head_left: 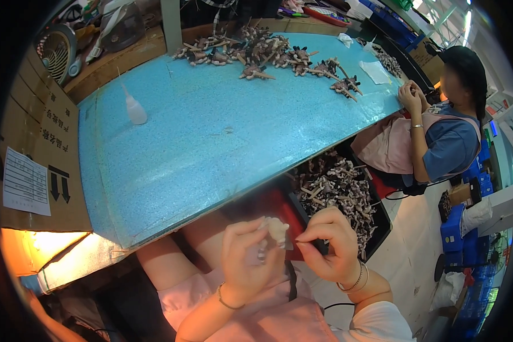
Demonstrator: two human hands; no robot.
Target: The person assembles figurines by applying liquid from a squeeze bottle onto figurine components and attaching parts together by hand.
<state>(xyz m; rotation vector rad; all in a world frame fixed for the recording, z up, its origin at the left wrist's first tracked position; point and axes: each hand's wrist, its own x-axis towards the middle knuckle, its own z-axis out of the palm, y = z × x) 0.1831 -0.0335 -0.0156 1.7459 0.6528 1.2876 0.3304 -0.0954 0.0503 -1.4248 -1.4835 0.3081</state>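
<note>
My left hand (246,256) is raised above my lap, its fingers closed round a small pale figurine piece (276,231) with a grey-and-white striped part below. My right hand (332,244) is just to the right, thumb and forefinger pinched together close to that piece; anything between them is too small to make out. Beside my right hand and below the table edge, a black tray (385,225) holds a heap of small brown-and-white figurine parts (339,191).
Similar small figurines (262,48) are piled along the far side of the blue table (182,142). A white squeeze bottle (135,111) with a thin nozzle stands at the left. Cardboard box (43,137) borders the left edge. A co-worker (447,114) sits at the right end, hands together.
</note>
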